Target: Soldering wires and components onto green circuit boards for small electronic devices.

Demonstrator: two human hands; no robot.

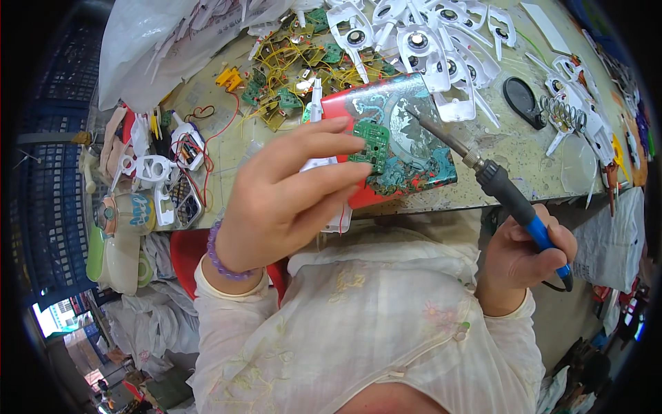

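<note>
My left hand [283, 186], with a purple bead bracelet at the wrist, reaches across the near table edge. Its fingertips hold the left edge of a small green circuit board [374, 141]; its thumb is partly hidden. A white plastic housing [316, 103] shows partly beneath the fingers. The board lies over a red box or book with a dark teal patterned cover [417, 162]. My right hand [527, 259] grips the blue handle of a soldering iron [507, 190]. The iron's metal tip points up and left, above the patterned cover, apart from the board.
Several wired green boards [289, 96] lie heaped at the back. White plastic housings [420, 41] pile up to their right. A coiled-spring iron stand [565, 114] sits at the right, beside a black oval part [522, 102]. A plastic bag [165, 41] and a jar [134, 212] are at the left.
</note>
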